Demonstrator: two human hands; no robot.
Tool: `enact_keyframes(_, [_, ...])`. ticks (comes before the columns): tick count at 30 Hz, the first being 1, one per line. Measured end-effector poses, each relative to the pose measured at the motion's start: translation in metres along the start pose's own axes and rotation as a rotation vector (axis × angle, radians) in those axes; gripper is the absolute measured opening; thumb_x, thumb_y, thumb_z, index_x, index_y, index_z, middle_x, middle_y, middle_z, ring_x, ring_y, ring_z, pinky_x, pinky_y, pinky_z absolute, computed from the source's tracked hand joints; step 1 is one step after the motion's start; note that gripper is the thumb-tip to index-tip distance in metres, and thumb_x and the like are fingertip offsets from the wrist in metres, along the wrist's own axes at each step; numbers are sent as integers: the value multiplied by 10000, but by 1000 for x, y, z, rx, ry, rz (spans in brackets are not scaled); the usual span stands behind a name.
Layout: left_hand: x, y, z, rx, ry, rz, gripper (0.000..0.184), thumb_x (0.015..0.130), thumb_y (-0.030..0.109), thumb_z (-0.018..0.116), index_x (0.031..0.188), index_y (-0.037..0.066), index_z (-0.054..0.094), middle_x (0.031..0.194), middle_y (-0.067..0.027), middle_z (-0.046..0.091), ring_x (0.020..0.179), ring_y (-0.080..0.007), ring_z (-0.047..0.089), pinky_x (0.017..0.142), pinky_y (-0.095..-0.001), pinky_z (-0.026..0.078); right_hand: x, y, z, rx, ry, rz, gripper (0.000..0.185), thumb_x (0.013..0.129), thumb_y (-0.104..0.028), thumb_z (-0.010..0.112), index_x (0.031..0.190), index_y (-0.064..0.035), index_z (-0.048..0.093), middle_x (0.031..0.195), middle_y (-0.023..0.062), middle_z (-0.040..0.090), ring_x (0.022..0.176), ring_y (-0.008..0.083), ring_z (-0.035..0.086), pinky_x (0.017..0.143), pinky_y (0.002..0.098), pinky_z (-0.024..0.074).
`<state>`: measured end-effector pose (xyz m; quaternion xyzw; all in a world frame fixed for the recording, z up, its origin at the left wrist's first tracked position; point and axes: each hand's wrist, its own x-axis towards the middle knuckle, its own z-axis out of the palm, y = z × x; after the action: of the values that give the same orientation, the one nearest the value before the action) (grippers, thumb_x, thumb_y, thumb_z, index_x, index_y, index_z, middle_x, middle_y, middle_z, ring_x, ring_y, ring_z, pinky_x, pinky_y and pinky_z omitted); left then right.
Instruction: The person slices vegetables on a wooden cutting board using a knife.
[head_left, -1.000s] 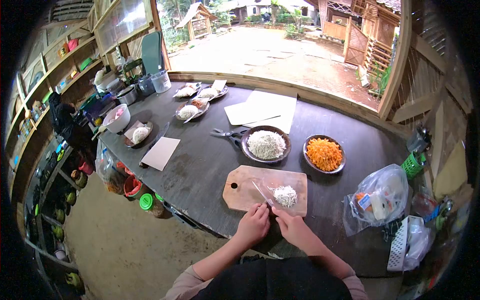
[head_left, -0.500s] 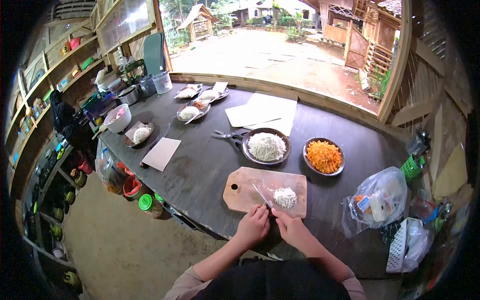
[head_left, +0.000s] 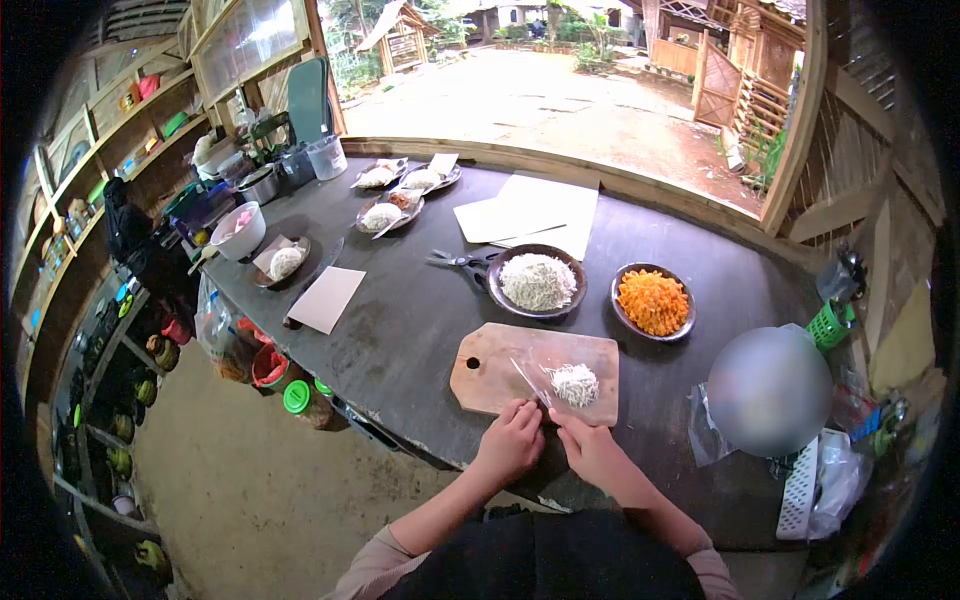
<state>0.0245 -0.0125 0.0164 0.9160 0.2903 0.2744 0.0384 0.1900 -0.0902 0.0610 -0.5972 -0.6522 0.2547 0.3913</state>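
A wooden cutting board (head_left: 492, 385) lies in front of me, with a small pile of white shreds (head_left: 574, 385) on its right half. My right hand (head_left: 588, 440) is closed at the board's near edge, around what looks like a knife (head_left: 530, 380). Its thin, pale blade points up and left across the board, beside the shreds; the handle is hidden. Close against it, my left hand (head_left: 512, 435) is curled with its fingers together at the same edge. Whatever those fingers hold, if anything, is out of sight.
Beyond the board stand a bowl of white shreds (head_left: 538, 282) and a bowl of chopped orange pieces (head_left: 655, 304). Scissors (head_left: 460, 260) and paper sheets (head_left: 560, 210) lie nearby. Plates with white mounds (head_left: 380, 217) sit farther left. A blurred patch covers the right side. Another person (head_left: 135, 235) is far left.
The view has shifted slightly, so the table's contents appear a little right and higher. Both hands keep nearly the same pose at the board. The plastic bag at right is now blurred out.
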Motion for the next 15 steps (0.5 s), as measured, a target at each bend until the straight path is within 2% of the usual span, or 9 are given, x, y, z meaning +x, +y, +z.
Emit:
enact_keyframes(3, [-1, 2, 2, -30, 55, -17, 322, 806, 144, 618, 1057, -57, 607, 1174, -189, 593, 1130, -337, 519, 981, -390, 446, 10, -10, 2, -50, -34, 109, 301, 923, -60, 558, 1220, -44, 604, 1018, 231, 663, 919, 399, 653, 763, 414, 524])
enact_keyframes(7, [1, -1, 4, 3, 13, 4, 344, 807, 149, 615, 1079, -63, 604, 1189, -196, 589, 1154, -341, 511, 1007, -382, 427, 5, -1, 1, -18, -15, 27, 297, 923, -58, 557, 1216, -35, 604, 1030, 219, 669, 913, 387, 661, 767, 410, 524])
enact_keyframes(9, [-2, 2, 5, -44, 40, -45, 345, 810, 157, 610, 1071, -68, 605, 1181, -201, 591, 1167, -343, 506, 1023, -378, 412, 5, 7, 7, -21, 75, -112, 280, 929, -77, 549, 1202, -49, 605, 854, 268, 647, 760, 408, 660, 646, 453, 530])
enact_keyframes(13, [-2, 1, 2, -21, 18, -45, 389, 807, 161, 633, 1131, -49, 591, 1212, -186, 575, 1167, -349, 511, 1004, -401, 440, 5, -6, 6, -55, 33, -14, 282, 932, -76, 546, 1207, -43, 601, 865, 269, 648, 777, 416, 657, 669, 457, 527])
enact_keyframes(15, [-1, -1, 4, -7, -11, -25, 380, 807, 159, 629, 1122, -51, 594, 1208, -189, 573, 1171, -350, 507, 1005, -404, 437, -1, -10, -1, -5, -15, 17, 289, 916, -60, 576, 1202, -32, 605, 1057, 241, 652, 995, 384, 641, 824, 394, 523])
